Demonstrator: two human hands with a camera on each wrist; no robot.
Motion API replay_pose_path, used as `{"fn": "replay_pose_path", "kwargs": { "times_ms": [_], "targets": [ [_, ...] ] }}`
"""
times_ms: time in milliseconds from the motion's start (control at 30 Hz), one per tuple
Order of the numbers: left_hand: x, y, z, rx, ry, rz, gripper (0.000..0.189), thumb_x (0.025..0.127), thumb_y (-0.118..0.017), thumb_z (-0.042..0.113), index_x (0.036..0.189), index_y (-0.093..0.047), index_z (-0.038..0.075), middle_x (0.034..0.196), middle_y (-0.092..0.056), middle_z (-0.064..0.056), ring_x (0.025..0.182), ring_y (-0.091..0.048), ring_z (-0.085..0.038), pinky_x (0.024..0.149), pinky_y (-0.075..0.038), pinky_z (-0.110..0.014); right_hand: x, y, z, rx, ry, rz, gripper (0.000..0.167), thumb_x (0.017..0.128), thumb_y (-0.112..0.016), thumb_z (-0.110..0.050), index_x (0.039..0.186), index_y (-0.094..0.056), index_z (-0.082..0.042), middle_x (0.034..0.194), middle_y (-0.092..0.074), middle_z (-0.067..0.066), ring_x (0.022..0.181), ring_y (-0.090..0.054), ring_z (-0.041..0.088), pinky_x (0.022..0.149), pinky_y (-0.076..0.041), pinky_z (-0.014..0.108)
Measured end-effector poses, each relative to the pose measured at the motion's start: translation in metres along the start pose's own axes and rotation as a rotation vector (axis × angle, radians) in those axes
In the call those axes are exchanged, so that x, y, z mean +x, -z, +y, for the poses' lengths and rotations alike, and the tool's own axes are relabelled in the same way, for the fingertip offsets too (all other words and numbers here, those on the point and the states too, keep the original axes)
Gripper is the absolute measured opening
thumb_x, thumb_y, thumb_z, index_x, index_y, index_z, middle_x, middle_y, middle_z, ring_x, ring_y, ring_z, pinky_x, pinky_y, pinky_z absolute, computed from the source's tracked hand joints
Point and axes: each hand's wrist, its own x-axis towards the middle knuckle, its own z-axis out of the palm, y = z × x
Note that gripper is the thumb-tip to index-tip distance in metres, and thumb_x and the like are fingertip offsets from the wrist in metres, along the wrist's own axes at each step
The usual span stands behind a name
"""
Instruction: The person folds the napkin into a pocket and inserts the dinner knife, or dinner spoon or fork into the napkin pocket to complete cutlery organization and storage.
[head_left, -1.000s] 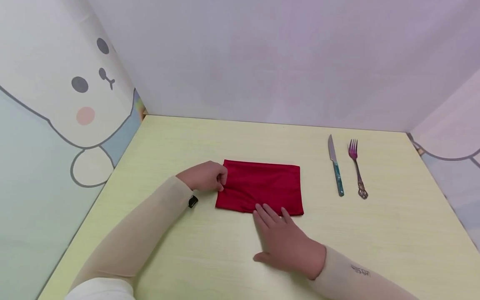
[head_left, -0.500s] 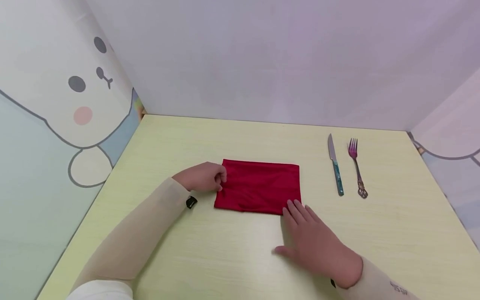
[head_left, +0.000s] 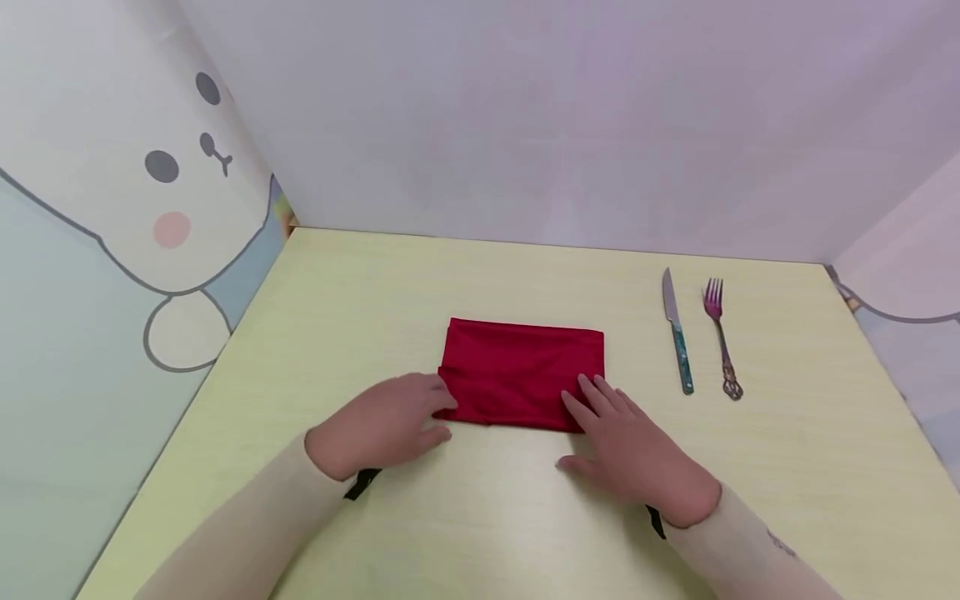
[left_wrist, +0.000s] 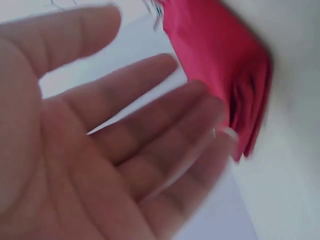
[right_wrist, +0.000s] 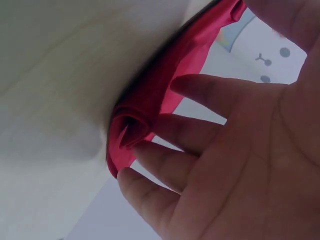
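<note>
A folded red cloth (head_left: 525, 367) lies flat on the table between both hands, its folded layers showing at the end in the left wrist view. At its near left corner is my left hand (head_left: 386, 423), fingers loosely extended; the left wrist view shows the palm (left_wrist: 75, 165) with nothing held. My right hand (head_left: 637, 450) reaches over the near right corner, with its spread fingertips on or just above the fabric. In the right wrist view the fingers (right_wrist: 165, 162) of that hand are relaxed beside the rolled end of the cloth (right_wrist: 132, 127).
To the right of the cloth lies a knife (head_left: 677, 333) with a teal handle. A fork (head_left: 723, 337) with an ornate handle lies beside it. A pale curtain (head_left: 540, 125) stands behind the table (head_left: 360, 283), and a printed cartoon curtain (head_left: 97, 275) hangs at the left.
My left hand has let go of the cloth's left edge and moved toward its near left corner. My right hand has slid along the near edge to the right corner.
</note>
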Motion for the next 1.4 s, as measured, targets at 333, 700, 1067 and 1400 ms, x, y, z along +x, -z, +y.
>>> {"fn": "replay_pose_path", "kwargs": {
  "times_ms": [333, 700, 1067, 1400],
  "targets": [
    [-0.004, -0.019, 0.012, 0.151, -0.004, -0.040, 0.043, 0.095, -0.074, 0.030, 0.125, -0.069, -0.001, 0.138, -0.062, -0.016, 0.129, -0.058, -0.031, 0.108, -0.047, -0.041, -0.001, 0.000, 0.000, 0.038, -0.024, -0.017, 0.086, 0.090, -0.076, -0.053, 0.153, -0.047, -0.003, 0.162, -0.028, 0.031, 0.150, -0.018, 0.053, 0.116, -0.030, 0.062],
    [0.016, -0.007, -0.003, 0.012, 0.001, 0.078, 0.014, 0.095, -0.074, 0.018, 0.107, -0.074, 0.010, 0.100, -0.065, 0.000, 0.092, -0.061, -0.017, 0.085, -0.053, -0.034, -0.002, 0.008, 0.022, 0.007, 0.017, 0.083, 0.057, 0.100, -0.067, -0.040, 0.143, -0.060, -0.002, 0.156, -0.043, 0.027, 0.146, -0.033, 0.049, 0.114, -0.035, 0.061],
    [0.037, 0.001, -0.018, 0.004, 0.124, 0.052, 0.019, 0.095, -0.074, 0.016, 0.111, -0.073, 0.006, 0.095, -0.060, -0.001, 0.082, -0.058, -0.015, 0.078, -0.052, -0.032, 0.002, 0.005, 0.030, 0.015, -0.004, 0.074, 0.067, 0.090, -0.082, -0.031, 0.143, -0.058, 0.002, 0.155, -0.044, 0.026, 0.143, -0.040, 0.046, 0.108, -0.043, 0.059],
    [0.071, 0.010, -0.048, -0.249, 0.272, 0.045, 0.043, 0.101, -0.067, 0.024, 0.142, -0.059, 0.010, 0.130, -0.060, -0.008, 0.116, -0.058, -0.025, 0.101, -0.050, -0.043, 0.026, 0.034, 0.054, 0.157, -0.091, 0.025, 0.069, 0.098, -0.071, -0.036, 0.150, -0.048, 0.002, 0.154, -0.042, 0.028, 0.140, -0.039, 0.050, 0.110, -0.039, 0.064]
  ]
}}
